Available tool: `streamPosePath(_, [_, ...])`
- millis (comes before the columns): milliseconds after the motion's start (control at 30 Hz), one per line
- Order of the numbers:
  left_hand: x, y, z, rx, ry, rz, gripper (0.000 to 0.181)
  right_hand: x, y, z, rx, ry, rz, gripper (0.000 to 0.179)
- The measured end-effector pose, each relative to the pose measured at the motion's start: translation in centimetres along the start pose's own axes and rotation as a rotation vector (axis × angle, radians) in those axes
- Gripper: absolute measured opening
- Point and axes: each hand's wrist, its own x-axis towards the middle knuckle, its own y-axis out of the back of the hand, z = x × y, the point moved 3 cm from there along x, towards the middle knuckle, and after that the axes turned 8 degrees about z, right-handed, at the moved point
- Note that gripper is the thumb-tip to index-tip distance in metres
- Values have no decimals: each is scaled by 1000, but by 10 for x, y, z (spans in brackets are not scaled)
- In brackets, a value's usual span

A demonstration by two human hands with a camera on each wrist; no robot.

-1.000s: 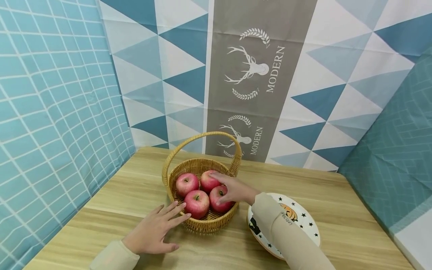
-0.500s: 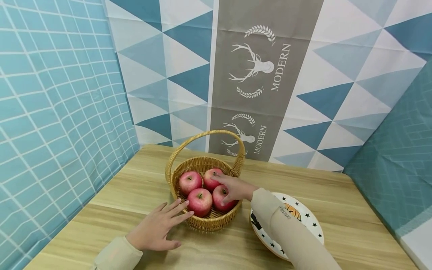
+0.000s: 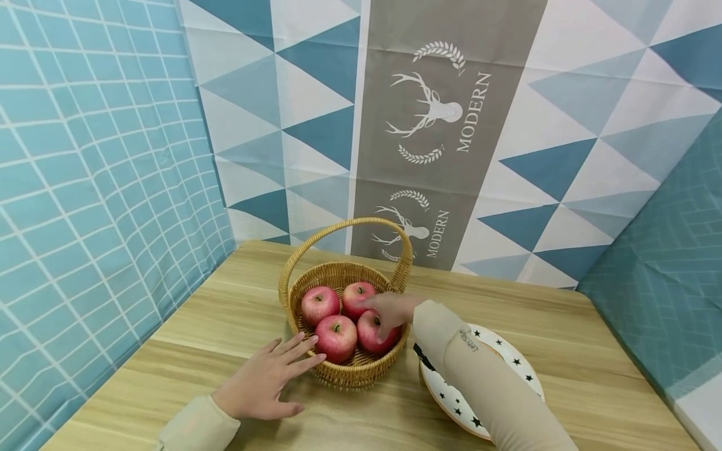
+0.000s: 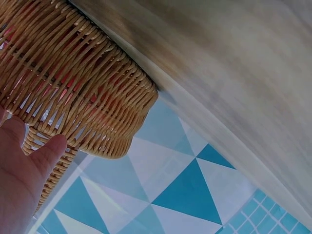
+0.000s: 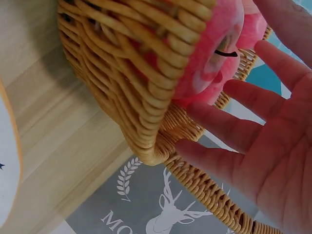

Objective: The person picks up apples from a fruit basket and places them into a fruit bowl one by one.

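Note:
A woven basket (image 3: 352, 376) with a tall arched handle holds several red apples (image 3: 336, 341). At its front left rim my left hand (image 3: 265, 383) is spread, fingertips right at the edge. The left wrist view shows the thumb and a finger against the wickerwork (image 4: 97, 92). Over the basket's right side hovers my right hand (image 3: 393, 308), overlapping the rightmost apple (image 3: 372, 335) and the back right apple (image 3: 356, 294). From the right wrist, its fingers (image 5: 224, 122) appear extended and apart, beside the rim and an apple (image 5: 195, 80), gripping nothing.
A round white plate (image 3: 517, 364) with black stars lies right of the basket, partly hidden under the right sleeve (image 3: 485, 382). The wooden table (image 3: 237, 300) meets a patterned backdrop behind and tiled-print sheets at both sides.
My right hand has drawn slightly to the right and turned, uncovering more of the back right apple. The apples and my left hand stay put on the basket, while the head view shifts slightly.

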Motion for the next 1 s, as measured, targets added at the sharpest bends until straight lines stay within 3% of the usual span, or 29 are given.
streamPosePath(333, [0, -1, -1, 21, -25, 26, 80, 1, -2, 7, -1, -4, -22, 69])
streamPosePath(600, [-1, -1, -1, 23, -24, 29, 81, 3, -3, 5, -16, -76, -46, 61])
streamPosePath(1000, [-2, -1, -1, 22, -24, 28, 80, 1, -12, 6, 3, -129, -49, 76])
